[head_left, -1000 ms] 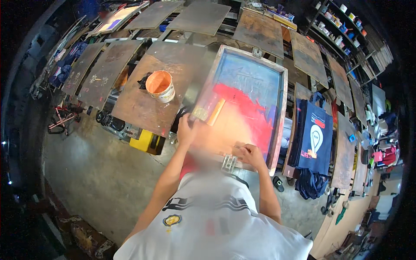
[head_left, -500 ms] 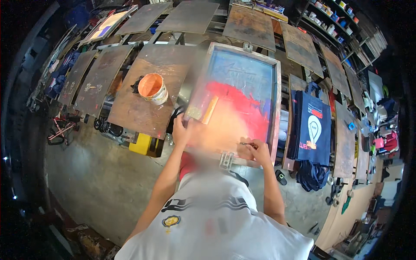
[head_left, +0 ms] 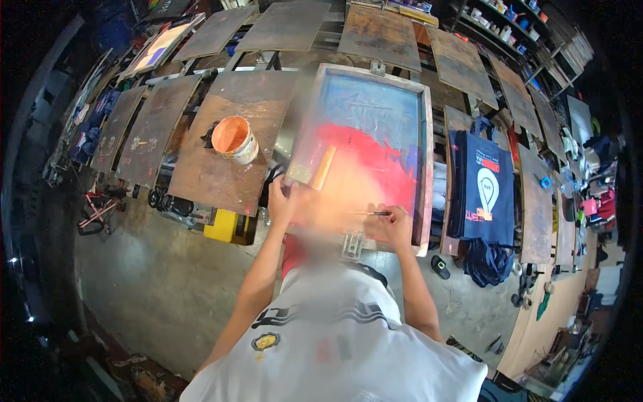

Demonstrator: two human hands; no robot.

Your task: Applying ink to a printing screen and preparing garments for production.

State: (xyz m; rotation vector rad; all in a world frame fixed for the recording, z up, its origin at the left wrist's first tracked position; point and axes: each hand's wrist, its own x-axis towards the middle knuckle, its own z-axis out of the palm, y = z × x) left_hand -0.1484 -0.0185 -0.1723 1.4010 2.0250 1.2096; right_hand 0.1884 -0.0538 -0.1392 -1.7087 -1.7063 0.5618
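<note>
A wooden-edged printing screen (head_left: 427, 167) lies in front of me, its blue mesh smeared with red and orange ink. My left hand (head_left: 283, 201) is closed around the screen's left edge near the front; a blurred patch hides part of its fingers. Inside the screen's near right part, my right hand (head_left: 398, 226) pinches a slim dark-handled tool (head_left: 382, 213). Its thin tip points left over the orange ink, too fine to make out. A yellow-orange strip like a squeegee (head_left: 325, 167) rests at a slant on the inked mesh. Metal clamps (head_left: 352, 245) grip the frame's near edge.
An ink-stained white bucket (head_left: 244, 149) of orange ink stands on the brown board to the left. Dark blue printed bags (head_left: 485, 184) are stacked on a board at the right. More flat boards (head_left: 380, 37) line the tables. A yellow container (head_left: 226, 226) sits below.
My right hand has shifted slightly, and more of the tool's dark handle and thin length now shows, pointing left. My left hand stays at the screen's edge. The whole view has tilted a little.
</note>
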